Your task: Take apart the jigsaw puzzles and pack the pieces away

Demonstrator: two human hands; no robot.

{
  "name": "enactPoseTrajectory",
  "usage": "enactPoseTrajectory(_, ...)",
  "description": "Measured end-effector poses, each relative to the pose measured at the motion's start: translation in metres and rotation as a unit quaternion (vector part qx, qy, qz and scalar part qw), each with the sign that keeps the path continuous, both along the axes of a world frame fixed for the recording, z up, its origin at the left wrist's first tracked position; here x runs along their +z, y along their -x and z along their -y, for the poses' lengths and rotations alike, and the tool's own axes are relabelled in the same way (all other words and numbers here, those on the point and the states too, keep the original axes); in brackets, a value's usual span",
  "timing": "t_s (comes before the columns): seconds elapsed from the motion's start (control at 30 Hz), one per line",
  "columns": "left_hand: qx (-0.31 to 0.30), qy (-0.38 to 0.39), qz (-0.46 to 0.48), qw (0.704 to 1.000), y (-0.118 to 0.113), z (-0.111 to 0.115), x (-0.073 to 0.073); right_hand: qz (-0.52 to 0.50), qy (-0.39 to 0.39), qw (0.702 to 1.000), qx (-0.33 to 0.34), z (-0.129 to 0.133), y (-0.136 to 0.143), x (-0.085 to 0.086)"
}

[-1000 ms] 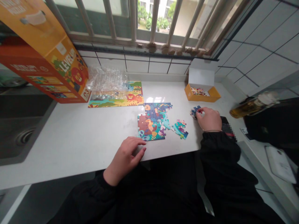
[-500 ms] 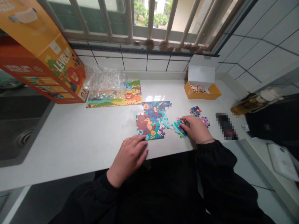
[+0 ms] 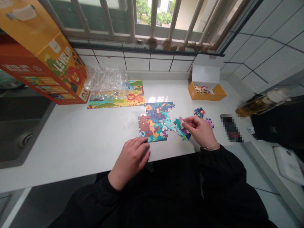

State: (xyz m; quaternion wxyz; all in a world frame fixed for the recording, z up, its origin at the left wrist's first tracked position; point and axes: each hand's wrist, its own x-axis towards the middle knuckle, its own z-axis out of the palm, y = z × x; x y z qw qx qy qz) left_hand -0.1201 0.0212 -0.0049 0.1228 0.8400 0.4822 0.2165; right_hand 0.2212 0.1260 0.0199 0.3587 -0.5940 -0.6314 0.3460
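Observation:
A partly joined puzzle [image 3: 155,122] with animals on a blue, brown and teal ground lies on the white counter. My left hand [image 3: 131,160] rests at its lower left edge, fingers slightly apart, holding nothing. Right of the puzzle, my right hand [image 3: 198,129] pinches a puzzle piece [image 3: 179,122] between thumb and index finger, over a small group of joined pieces [image 3: 184,135]. A few dark blue pieces [image 3: 199,112] lie above my right hand, and purple pieces [image 3: 210,123] show just behind it.
An open yellow box [image 3: 207,91] with pieces inside stands at the back right. Clear plastic wrap [image 3: 106,83] covers part of a colourful board [image 3: 136,95]. A large orange box [image 3: 68,72] stands left, beside a sink [image 3: 21,136]. A bottle [image 3: 257,104] lies right.
My right hand has turned and lifted slightly, and the piece between its fingers now shows more fully, further up and left. My left hand has stayed in place.

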Motion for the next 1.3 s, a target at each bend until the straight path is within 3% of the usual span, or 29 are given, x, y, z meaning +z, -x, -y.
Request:
enactPoseTrajectory(0.07, -0.002, -0.002, -0.004, 1.000, 0.000, 0.000, -0.001, -0.074, 0.040, 0.996, 0.041, 0.006, 0.020, 0.000)
enactPoseTrajectory(0.13, -0.002, -0.004, -0.008, 1.000, 0.000, 0.000, -0.002, -0.078, 0.044, 0.992, 0.087, 0.012, 0.042, -0.001)
enactPoseTrajectory(0.23, 0.001, -0.011, -0.011, 1.000, 0.000, 0.000, -0.003, 0.063, -0.057, 0.991, 0.101, 0.017, 0.064, -0.004)
enactPoseTrajectory(0.33, 0.001, -0.018, -0.008, 1.000, 0.000, 0.000, -0.005, 0.237, -0.172, 0.954, 0.059, 0.024, 0.059, -0.006)
enactPoseTrajectory(0.47, 0.003, -0.019, -0.002, 1.000, -0.001, 0.001, -0.004, 0.330, -0.152, 0.931, 0.038, 0.032, 0.026, -0.012)
enactPoseTrajectory(0.7, 0.007, -0.018, -0.010, 1.000, -0.002, 0.001, -0.001, 0.326, -0.128, 0.936, 0.041, 0.034, 0.000, -0.017)
enactPoseTrajectory(0.9, 0.005, -0.013, -0.008, 1.000, -0.003, 0.001, -0.003, 0.202, -0.250, 0.947, -0.011, 0.036, 0.033, 0.001)
enactPoseTrajectory(1.0, 0.006, -0.013, -0.004, 1.000, -0.003, 0.001, -0.002, 0.149, -0.288, 0.945, 0.044, 0.035, 0.061, 0.003)
enactPoseTrajectory(1.13, 0.009, -0.010, -0.003, 1.000, -0.003, 0.002, -0.001, 0.204, -0.211, 0.938, 0.184, 0.029, 0.075, -0.014)
enactPoseTrajectory(1.3, 0.010, -0.002, 0.000, 1.000, -0.004, 0.003, 0.000, 0.215, -0.177, 0.944, 0.177, 0.026, 0.054, -0.031)
